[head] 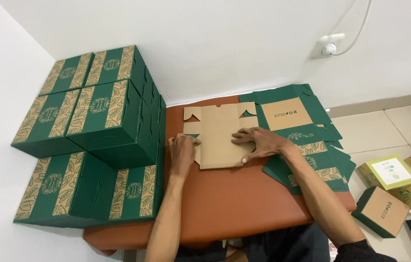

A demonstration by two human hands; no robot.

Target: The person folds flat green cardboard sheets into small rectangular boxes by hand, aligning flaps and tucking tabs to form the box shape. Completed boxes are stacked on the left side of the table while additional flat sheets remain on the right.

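From the head camera I see my left hand (182, 151) pressing flat, fingers together, on the left edge of the unfolded cardboard sheet (217, 136) lying brown side up on the brown worktop (234, 204). My right hand (262, 142) lies spread on its right side. Finished green boxes (94, 136) are stacked left; flat green sheets (307, 140) lie right.

green boxes (94, 131) stacked left — flat brown carton (220, 136) centre
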